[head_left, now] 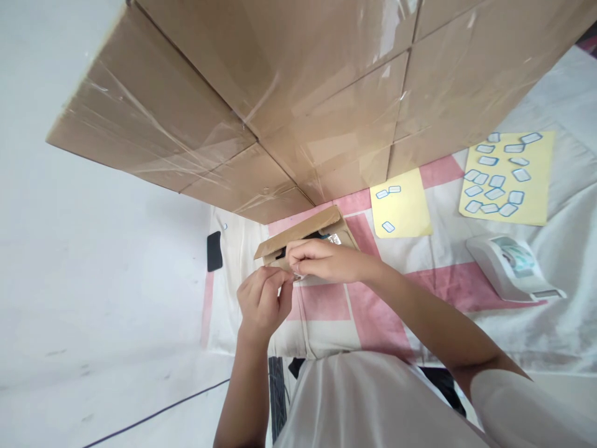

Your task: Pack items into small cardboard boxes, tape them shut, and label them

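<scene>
A small cardboard box lies open on the cloth, its long flap raised. Dark contents and a shiny clear bit show inside, mostly covered by my hands. My left hand is closed in a pinch at the box's near left edge. Reaching over the box from the right, my right hand is also closed, its fingertips meeting those of the left. Whatever is between the fingertips is too small and hidden to name.
Taped cardboard cartons rise behind the box. To the right lie a yellow sheet and a second yellow sheet, bearing blue-edged labels. A white tape dispenser sits nearer me. A black phone-like slab lies left, by the wall.
</scene>
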Available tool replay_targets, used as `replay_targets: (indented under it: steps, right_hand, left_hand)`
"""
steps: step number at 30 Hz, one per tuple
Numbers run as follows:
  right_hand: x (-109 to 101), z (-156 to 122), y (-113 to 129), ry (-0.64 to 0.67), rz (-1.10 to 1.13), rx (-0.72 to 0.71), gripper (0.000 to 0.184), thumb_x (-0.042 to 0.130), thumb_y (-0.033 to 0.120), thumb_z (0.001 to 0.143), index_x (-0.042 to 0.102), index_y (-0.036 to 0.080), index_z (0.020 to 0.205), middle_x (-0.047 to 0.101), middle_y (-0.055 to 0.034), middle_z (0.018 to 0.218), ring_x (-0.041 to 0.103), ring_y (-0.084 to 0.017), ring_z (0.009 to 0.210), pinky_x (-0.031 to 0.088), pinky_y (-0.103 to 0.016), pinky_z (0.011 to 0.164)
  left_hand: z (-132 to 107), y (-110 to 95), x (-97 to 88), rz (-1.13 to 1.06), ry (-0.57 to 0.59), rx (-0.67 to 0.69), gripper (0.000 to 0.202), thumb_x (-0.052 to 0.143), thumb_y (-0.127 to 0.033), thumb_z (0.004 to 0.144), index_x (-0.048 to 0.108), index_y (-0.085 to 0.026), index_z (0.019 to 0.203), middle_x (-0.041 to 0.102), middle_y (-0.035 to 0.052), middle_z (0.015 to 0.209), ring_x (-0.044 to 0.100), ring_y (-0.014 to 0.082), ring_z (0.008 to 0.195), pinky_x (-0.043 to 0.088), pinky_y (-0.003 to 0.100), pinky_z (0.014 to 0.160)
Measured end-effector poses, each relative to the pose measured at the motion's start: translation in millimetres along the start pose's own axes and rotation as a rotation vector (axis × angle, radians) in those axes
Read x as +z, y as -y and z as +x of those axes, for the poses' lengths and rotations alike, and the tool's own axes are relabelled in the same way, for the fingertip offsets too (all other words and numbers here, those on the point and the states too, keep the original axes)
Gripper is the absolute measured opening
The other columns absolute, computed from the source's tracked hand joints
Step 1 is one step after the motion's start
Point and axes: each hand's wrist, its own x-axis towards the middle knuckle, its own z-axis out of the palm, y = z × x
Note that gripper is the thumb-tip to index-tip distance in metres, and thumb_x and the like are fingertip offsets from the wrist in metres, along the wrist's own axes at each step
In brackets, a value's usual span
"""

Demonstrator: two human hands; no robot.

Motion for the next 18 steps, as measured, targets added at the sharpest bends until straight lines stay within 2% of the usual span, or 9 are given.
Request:
replay_targets:
  steps: [5, 11, 18]
  right_hand:
    - [1.4, 0.7, 0.6, 0.003, 0.039, 0.009, 0.023, 0.049, 0.024, 0.092, 0.048, 0.020, 0.070, 0.052, 0.0011, 0.083, 0.048, -0.014, 0.079, 0.037, -0.030, 0.072]
    - [-1.7, 0.4, 2.5, -0.114, 0.062, -0.012, 0.021, 0.050, 0.024, 0.090, 0.047, 0.020, 0.070, 0.048, 0.0016, 0.085, 0.045, -0.013, 0.076, 0.036, -0.029, 0.070]
    - [-3.4, -0.2, 4.0, -0.111, 0.081, 0.014, 0.021, 0.049, 0.024, 0.090, 0.047, 0.020, 0.070, 0.047, 0.0017, 0.083, 0.045, -0.014, 0.076, 0.034, -0.030, 0.070]
  left_hand:
    - [0.1, 0.4, 3.1, 0.028, 0.034, 0.007, 0.022, 0.058, 0.000, 0.088, 0.054, -0.021, 0.095, 0.063, 0.0011, 0.080, 0.058, 0.0146, 0.071, 0.045, 0.026, 0.061]
    - [-1.3, 1.0, 2.2, -0.012, 0.026, 0.001, 0.025, 0.053, 0.003, 0.088, 0.050, -0.022, 0.091, 0.055, 0.0003, 0.081, 0.053, 0.0141, 0.071, 0.044, 0.026, 0.062]
    - [-8.4, 1.2, 0.9, -0.153, -0.047, -0.059, 0.012, 0.048, -0.013, 0.099, 0.049, -0.024, 0.094, 0.053, 0.0000, 0.079, 0.054, 0.0147, 0.071, 0.048, 0.028, 0.064]
